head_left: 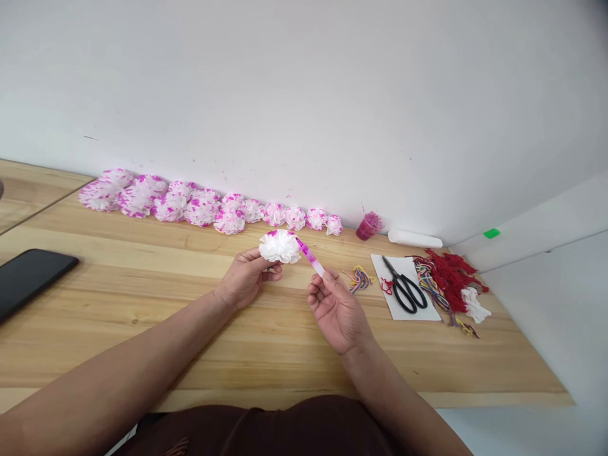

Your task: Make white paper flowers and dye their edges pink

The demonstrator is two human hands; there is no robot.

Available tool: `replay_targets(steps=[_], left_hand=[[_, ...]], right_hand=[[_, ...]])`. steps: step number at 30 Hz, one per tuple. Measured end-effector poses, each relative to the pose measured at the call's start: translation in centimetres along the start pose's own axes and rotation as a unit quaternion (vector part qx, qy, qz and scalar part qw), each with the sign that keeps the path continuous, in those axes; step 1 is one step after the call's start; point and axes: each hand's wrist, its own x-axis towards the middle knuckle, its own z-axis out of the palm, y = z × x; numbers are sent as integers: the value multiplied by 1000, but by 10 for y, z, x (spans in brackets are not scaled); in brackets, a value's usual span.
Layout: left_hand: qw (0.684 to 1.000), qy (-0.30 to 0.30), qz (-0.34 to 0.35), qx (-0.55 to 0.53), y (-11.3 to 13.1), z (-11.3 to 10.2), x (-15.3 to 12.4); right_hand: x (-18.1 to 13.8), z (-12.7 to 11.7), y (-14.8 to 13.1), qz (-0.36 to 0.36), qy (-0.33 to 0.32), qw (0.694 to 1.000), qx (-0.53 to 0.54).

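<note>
Your left hand (pixel 247 275) pinches a ruffled white flower (pixel 280 248) from its lower left side, while your right hand (pixel 337 310), apart from it, grips the pale lower end of a purple-stained strip (pixel 308 255); the flower is held up over the wooden desk (pixel 237 367), and the strip's coloured tip meets its right edge, though whether they press together you cannot tell from here; a little purple marks the flower's upper rim.

The bloom looks like thin, crinkled paper, likely very light, soft and easily crushed or torn, more so where damp; its gathered underside should be the safest hold, with a light pinch that leaves the petals free; the strip seems flat and fairly stiff, probably slick where wet, so its pale end offers the cleaner grip.

Along the wall, speckled flowers (pixel 230 221) stand in a row, near a cup (pixel 367 228) of purple-red colour.
</note>
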Motion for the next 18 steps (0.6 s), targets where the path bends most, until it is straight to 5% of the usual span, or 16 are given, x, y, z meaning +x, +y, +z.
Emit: replay_targets(steps=[18], left_hand=[[998,-7,-48,-44,2,2,-2]], right_hand=[[2,8,17,26,-14,999,15]])
